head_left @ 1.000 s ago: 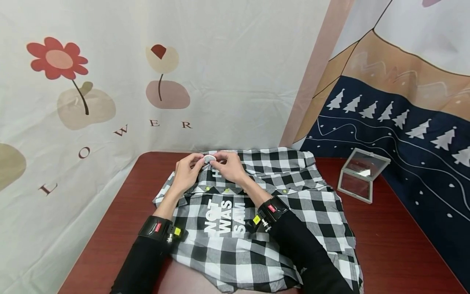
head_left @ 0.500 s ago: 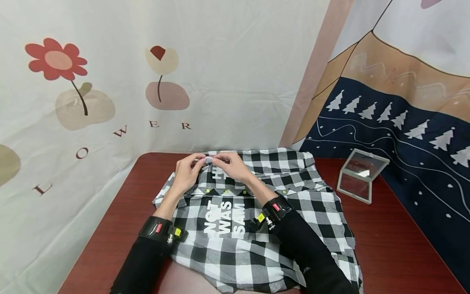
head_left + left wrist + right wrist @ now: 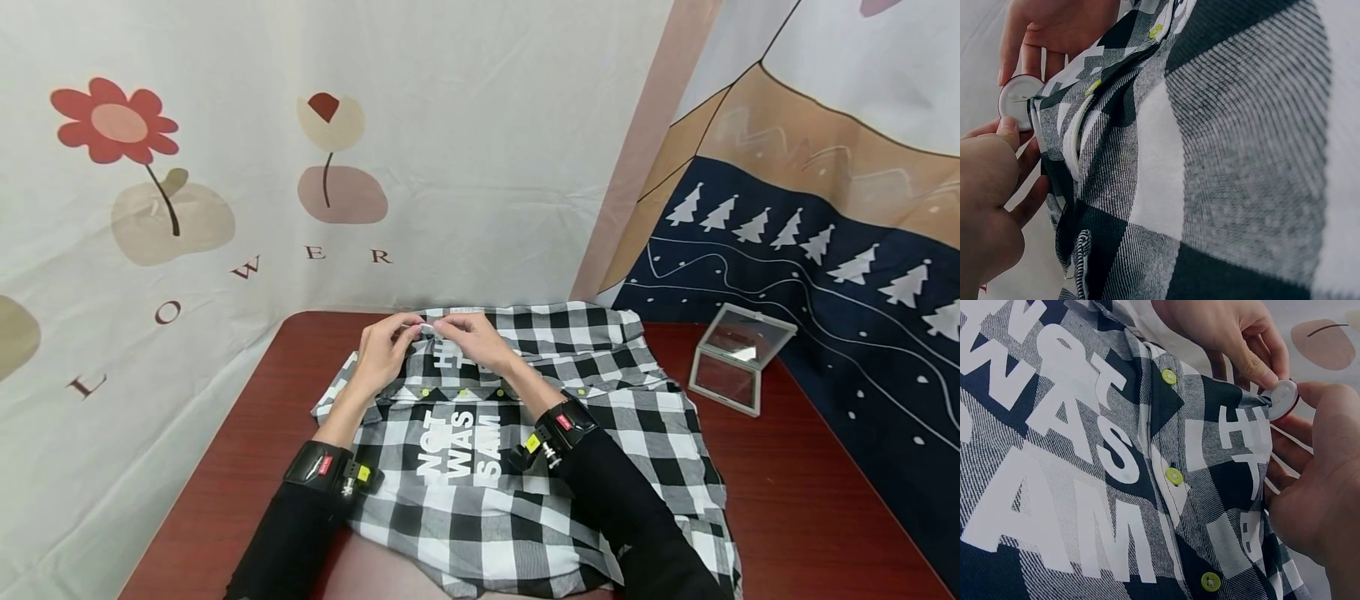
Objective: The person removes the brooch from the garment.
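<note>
Both hands meet at the far edge of a black-and-white checked shirt [image 3: 592,483], holding a round pin badge [image 3: 1282,400] between them. My left hand [image 3: 381,350] pinches the badge's rim, its thumb against the pale back in the left wrist view. On the other side, my right hand [image 3: 474,342] pinches the rim between thumb and fingers. A thin pin shows on the back of the badge [image 3: 1013,106], right at the cloth edge. In the head view the fingers mostly hide it.
The shirt, with white printed letters and yellow-green buttons [image 3: 1174,475], covers much of the dark red table [image 3: 817,500]. An unfolded square mirror case [image 3: 742,358] lies to the right. Printed curtains [image 3: 480,150] hang behind the table's far edge.
The badge has tilted from showing its pale round face to nearly edge-on in the head view. My right wrist has shifted slightly right; my left hand has stayed about where it was.
</note>
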The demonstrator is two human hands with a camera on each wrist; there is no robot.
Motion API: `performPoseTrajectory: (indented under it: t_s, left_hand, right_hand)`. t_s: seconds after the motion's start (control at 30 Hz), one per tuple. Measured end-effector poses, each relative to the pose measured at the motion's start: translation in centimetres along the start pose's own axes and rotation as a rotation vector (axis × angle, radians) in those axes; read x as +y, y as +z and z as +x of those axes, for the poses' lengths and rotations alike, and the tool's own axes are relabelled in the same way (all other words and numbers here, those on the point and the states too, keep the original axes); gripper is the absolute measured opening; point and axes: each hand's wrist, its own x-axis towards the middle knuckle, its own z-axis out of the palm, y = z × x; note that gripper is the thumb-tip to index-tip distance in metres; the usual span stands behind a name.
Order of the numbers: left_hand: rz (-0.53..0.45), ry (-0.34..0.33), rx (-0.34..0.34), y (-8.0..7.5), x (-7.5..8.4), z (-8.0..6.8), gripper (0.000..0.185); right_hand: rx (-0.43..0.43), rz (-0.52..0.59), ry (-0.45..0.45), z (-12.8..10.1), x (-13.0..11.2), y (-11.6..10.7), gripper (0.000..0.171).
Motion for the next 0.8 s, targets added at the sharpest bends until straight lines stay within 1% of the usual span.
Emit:
performPoseTrajectory:
  t_s: [0.3,0.53,0.8]
  left_hand:
    - [0.010,-0.016,-0.010,-0.17,0.10,-0.03,0.013]
    - [0.018,0.009,-0.001,-0.30,0.36,-0.16,0.013]
    - [0.010,-0.020,-0.023,-0.41,0.49,-0.08,0.014]
  right_hand:
    - [0.012,0.006,0.017,0.05,-0.21,0.20,0.038]
    - [0.012,0.003,0.019,0.06,-0.30,0.30,0.037]
    - [0.022,0.009,0.028,-0.15,-0.50,0.24,0.036]
